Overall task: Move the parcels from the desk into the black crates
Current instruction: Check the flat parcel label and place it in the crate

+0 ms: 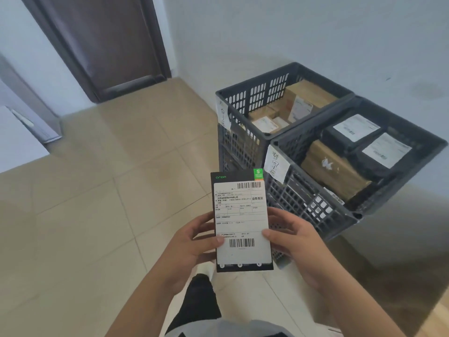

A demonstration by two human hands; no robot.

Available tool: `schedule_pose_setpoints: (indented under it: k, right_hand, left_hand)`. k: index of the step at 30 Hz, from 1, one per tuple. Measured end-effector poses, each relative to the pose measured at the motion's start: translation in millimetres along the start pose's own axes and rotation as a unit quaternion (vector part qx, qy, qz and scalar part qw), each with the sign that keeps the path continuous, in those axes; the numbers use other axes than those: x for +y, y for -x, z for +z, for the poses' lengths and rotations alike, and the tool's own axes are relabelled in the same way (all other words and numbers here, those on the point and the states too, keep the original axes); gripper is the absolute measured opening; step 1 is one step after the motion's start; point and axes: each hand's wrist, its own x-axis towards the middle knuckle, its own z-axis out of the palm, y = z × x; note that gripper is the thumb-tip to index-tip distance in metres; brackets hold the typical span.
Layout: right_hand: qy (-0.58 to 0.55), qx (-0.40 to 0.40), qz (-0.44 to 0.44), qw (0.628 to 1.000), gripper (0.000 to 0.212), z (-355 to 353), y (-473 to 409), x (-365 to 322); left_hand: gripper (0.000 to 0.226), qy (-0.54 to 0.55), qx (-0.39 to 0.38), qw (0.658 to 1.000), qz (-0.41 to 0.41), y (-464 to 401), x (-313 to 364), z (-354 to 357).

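Beige floor tiles [102,215] fill most of the view, with a dark door [102,45] at eleven o'clock and a pale wall [315,32] from twelve to two. Against that wall, at two o'clock, stand two black crates side by side, each on another crate. The far crate [245,93] holds brown cardboard parcels; the near crate [303,190], at three o'clock from the hands, holds a brown parcel and two black bags with white labels. Paper tags hang on both.

Below centre, at six o'clock, a flat black box [243,222] with a white shipping label is held up, label toward the camera, short of the near crate. The left hand [192,242] grips its left edge, thumb on the label; the right hand [289,237] grips the right edge likewise. It looks thin, stiff and light, probably smooth-faced, so holding the long edges seems the surest grip.
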Motion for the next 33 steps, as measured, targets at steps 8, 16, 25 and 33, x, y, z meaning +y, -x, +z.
schedule_pose_setpoints:
  k: [8,16,25,33]
  right_hand:
    - [-0.016,0.112,-0.007,0.994,0.044,21.2,-82.7,-65.7]
    - [-0.094,0.262,-0.011,0.96,0.04,15.4,-106.9,-94.0]
    - [-0.164,0.349,-0.029,0.922,0.034,-43.3,-133.6,-101.5]
    - [-0.243,0.347,-0.046,0.905,0.031,-108.0,-181.7,-99.7]
  left_hand:
    - [0.052,-0.055,-0.132,0.99,-0.004,-134.7,93.9,-27.3]
    - [0.047,-0.127,-0.28,0.951,-0.036,-234.4,147.6,5.4]
    - [0.049,-0.181,-0.362,0.912,-0.065,-309.2,175.2,92.9]
    - [0.057,-0.25,-0.332,0.905,-0.087,-366.4,195.8,161.2]
